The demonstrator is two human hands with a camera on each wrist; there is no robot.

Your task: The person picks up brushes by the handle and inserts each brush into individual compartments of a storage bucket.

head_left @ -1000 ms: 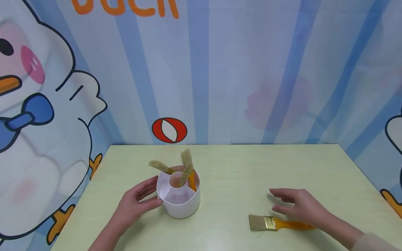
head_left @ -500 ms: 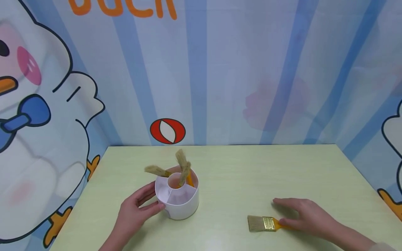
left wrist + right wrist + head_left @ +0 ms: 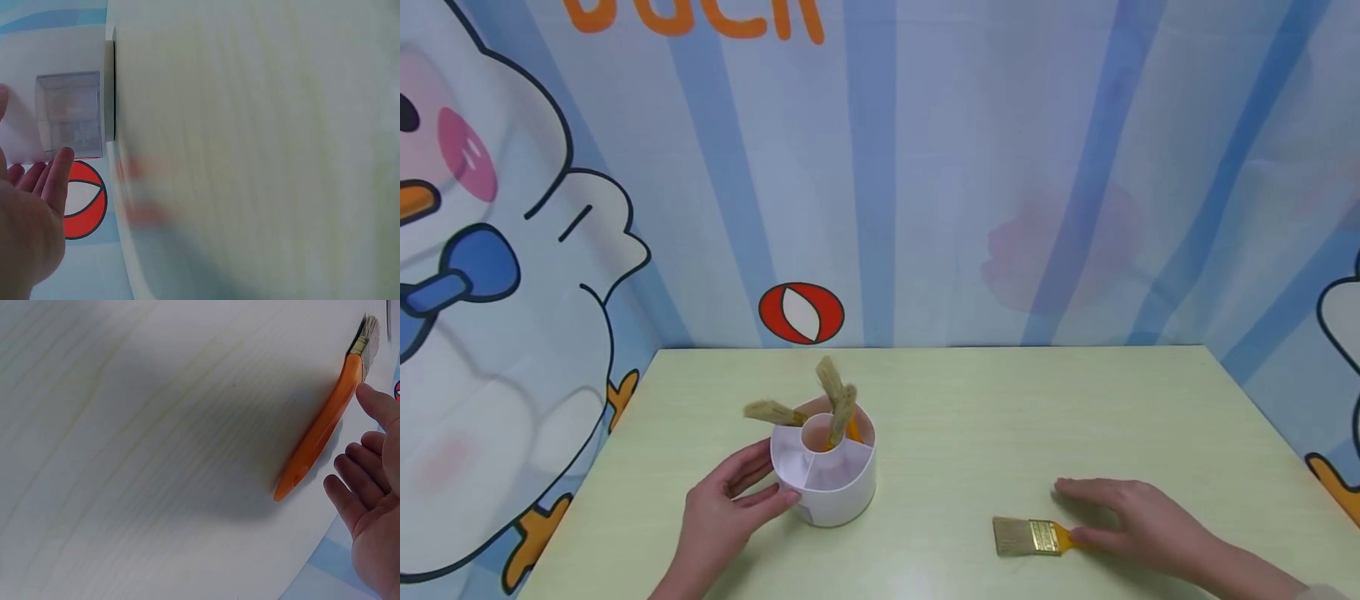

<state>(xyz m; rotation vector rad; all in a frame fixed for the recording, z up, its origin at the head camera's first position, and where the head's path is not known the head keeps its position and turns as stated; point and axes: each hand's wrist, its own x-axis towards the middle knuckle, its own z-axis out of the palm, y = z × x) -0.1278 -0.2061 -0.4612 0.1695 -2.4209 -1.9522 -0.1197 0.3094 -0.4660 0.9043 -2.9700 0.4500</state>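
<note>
My left hand [image 3: 718,508] holds a white round desk organizer [image 3: 842,505] by its near left side, thumb in front and fingers behind. Three bristle paintbrushes [image 3: 831,379] lean in it, one in the round centre tube. A clear square compartment [image 3: 69,115] shows on its side in the left wrist view. On the table to the right lies another flat paintbrush [image 3: 1018,536], bristles pointing left. Over its orange handle [image 3: 322,428] is my right hand [image 3: 1150,525], thumb tip right at the handle near the metal band, other fingers loosely extended beyond it. The hand hides most of the handle in the head view.
The pale wood-grain table [image 3: 955,433] carries the organizer left of centre. Behind it hangs a blue striped backdrop [image 3: 940,208] with a cartoon duck [image 3: 497,400] at the left.
The organizer has turned counterclockwise, its brushes shifting left at the back and its dividers shifting right at the front. My right hand has lowered toward the brush handle.
</note>
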